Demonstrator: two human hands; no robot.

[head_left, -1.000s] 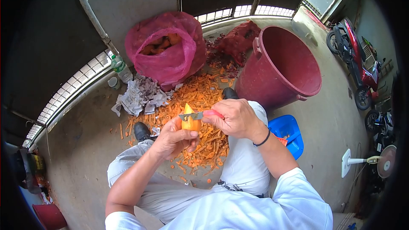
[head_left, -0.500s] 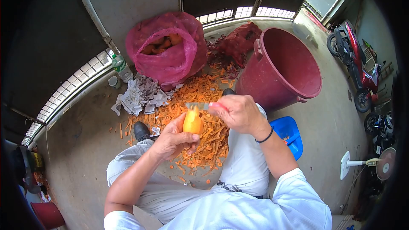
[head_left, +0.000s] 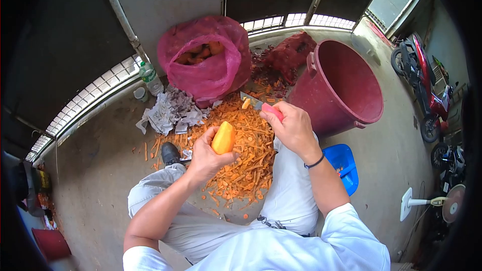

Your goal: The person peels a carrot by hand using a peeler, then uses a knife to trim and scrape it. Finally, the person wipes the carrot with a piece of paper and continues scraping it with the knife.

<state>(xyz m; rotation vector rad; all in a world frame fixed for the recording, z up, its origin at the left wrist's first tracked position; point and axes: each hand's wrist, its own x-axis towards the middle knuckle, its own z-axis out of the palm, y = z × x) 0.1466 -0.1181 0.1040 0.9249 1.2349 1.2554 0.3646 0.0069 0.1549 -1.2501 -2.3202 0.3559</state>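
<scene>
My left hand (head_left: 208,155) grips a peeled orange-yellow vegetable (head_left: 223,139), its cut end pointing up. Up and to the right, my right hand (head_left: 296,126) is closed round the pink-red handle of a knife (head_left: 271,111). The blade points up and left, apart from the vegetable, and a small orange piece (head_left: 246,103) clings to it. Beneath both hands a heap of orange peelings (head_left: 246,165) covers the floor between my legs.
Beyond the peelings stand a pink mesh bag (head_left: 206,78) of orange pieces and a large dark-red bin (head_left: 321,90). Crumpled paper (head_left: 173,110) and a plastic bottle (head_left: 150,78) are at the left. A blue tray (head_left: 350,175), fan (head_left: 409,203) and motorcycle (head_left: 419,78) are at the right.
The knife has moved off the vegetable's top, up and to the right, with a small piece on its blade. My left hand has tilted the vegetable slightly. The view has shifted a little.
</scene>
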